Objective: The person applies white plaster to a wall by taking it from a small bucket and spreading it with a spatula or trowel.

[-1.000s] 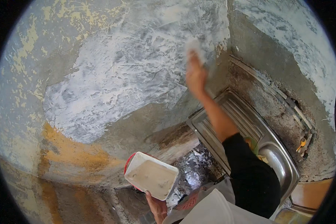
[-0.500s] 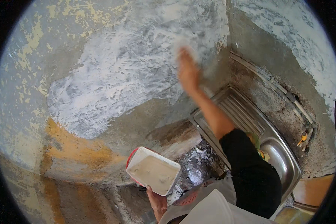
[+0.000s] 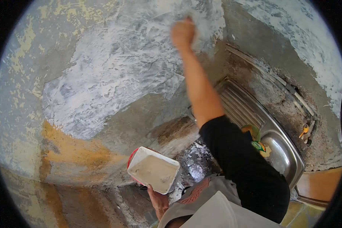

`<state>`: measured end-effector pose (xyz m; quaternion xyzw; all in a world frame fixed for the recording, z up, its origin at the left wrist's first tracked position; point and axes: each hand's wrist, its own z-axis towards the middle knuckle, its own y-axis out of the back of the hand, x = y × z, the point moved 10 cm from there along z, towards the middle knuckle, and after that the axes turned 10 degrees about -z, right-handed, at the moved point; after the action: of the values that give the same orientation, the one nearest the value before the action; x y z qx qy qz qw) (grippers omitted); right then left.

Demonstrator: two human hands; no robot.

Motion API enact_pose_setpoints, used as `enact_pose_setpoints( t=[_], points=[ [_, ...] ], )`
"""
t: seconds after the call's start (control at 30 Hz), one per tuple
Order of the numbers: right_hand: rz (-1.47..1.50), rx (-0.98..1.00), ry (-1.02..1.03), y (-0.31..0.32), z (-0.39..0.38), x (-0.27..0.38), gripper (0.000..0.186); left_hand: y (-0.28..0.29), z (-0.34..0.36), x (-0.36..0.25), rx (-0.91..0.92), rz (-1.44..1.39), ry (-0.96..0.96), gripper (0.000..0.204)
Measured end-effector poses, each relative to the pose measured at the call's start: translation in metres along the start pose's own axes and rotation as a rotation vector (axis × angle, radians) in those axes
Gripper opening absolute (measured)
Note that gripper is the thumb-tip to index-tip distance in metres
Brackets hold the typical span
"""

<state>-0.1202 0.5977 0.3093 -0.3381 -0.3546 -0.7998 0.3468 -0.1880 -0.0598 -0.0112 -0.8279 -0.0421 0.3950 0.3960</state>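
Well clear of sink edge [image 3: 279, 130], right hand [image 3: 184, 35] by wall [image 3: 136, 64], grip unclear, left hand [image 3: 158, 201] gripping tray [image 3: 143, 152]

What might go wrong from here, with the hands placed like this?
The left hand supports the tray at its near edge, so it might tip and spill the pale paste. The right hand, bare and raised at the rough wall, might get scraped.

One metal sink unit [image 3: 270, 125], with ribbed drainboard [image 3: 239, 103] and rounded basin [image 3: 287, 152], carries green-and-yellow items [image 3: 258, 146], partly hidden, at the basin's edge.
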Motion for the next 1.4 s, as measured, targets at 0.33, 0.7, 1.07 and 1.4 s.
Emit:
enact_pose_setpoints(
  t=[0.33, 0.7, 1.07, 1.4],
  points=[
    [0.436, 0.068, -0.227, 0.098, -0.041, -0.096, 0.026, 0.0, -0.003, 0.005, 0.03, -0.035, -0.021, 0.074],
    [0.584, 0.307, 0.266, 0.11, -0.101, 0.062, 0.032, 0.011, -0.018, 0.011, 0.014, 0.022, 0.016, 0.08],
    [0.356, 0.149, 0.42, 0.092, -0.172, 0.067, 0.037, -0.003, -0.039, 0.008, -0.025, 0.043, -0.072, 0.08],
    [0.074, -0.125, 0.332, 0.074, -0.053, -0.064, 0.041, 0.014, -0.039, 0.003, -0.027, -0.041, -0.148, 0.077]
  ],
)
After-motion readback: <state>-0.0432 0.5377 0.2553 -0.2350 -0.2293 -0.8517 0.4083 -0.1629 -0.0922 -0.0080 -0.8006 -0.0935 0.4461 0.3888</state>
